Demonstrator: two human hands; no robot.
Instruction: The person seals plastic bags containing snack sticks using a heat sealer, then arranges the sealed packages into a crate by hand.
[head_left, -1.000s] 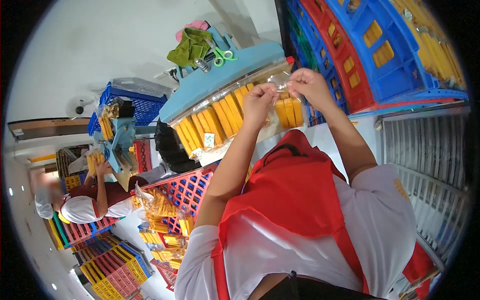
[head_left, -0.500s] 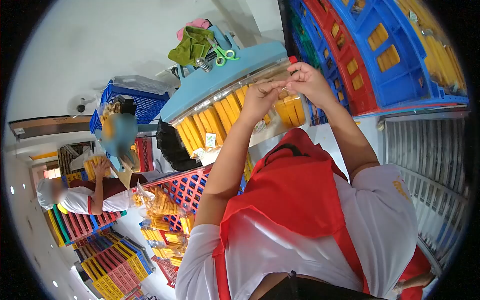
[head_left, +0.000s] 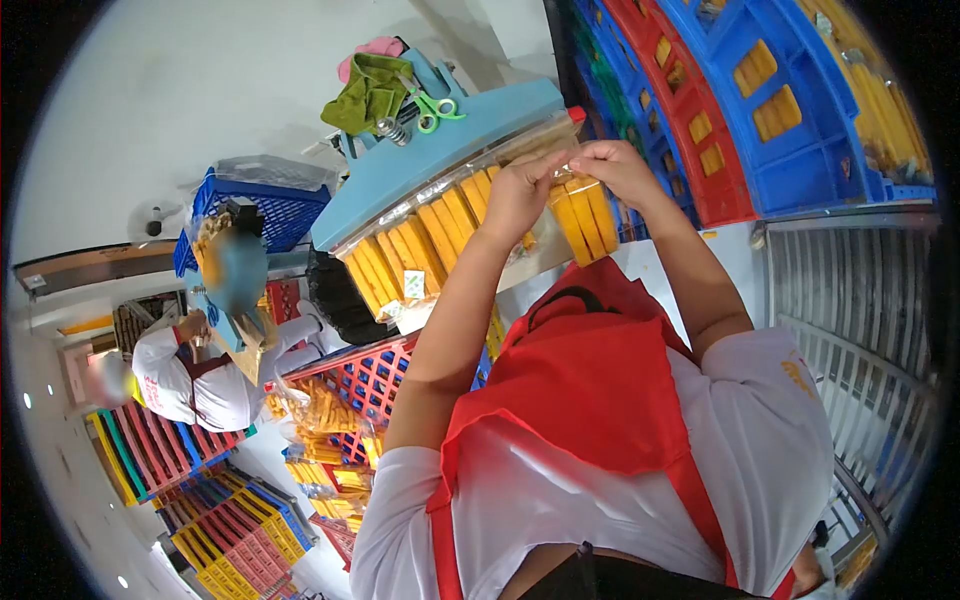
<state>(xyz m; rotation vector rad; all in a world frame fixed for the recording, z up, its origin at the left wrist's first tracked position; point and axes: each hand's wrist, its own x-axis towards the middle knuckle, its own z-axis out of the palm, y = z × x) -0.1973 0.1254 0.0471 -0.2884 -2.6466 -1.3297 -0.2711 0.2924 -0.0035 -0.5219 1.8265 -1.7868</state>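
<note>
Both hands are pinched on the top edge of a clear plastic bag of yellow sticks (head_left: 583,225). My left hand (head_left: 522,192) grips the bag's left corner, and my right hand (head_left: 612,168) has its right corner. The bag hangs below the fingers at the right end of a light-blue bar machine (head_left: 440,165), which looks like a bag sealer. More bags of yellow sticks (head_left: 440,228) stand in a row along its front, left of my hands. A small white-and-green packet (head_left: 414,284) shows on one of them.
Green-handled scissors (head_left: 436,112) and a green cloth (head_left: 368,92) lie on the machine. Stacked blue (head_left: 800,110) and red crates (head_left: 690,110) rise at the right. A co-worker (head_left: 190,370) stands at the left beyond a red crate (head_left: 365,385).
My hands have moved from close together to apart along the bag's top, and the bag now hangs lower and more tilted. The co-worker has leaned toward the other blue machine.
</note>
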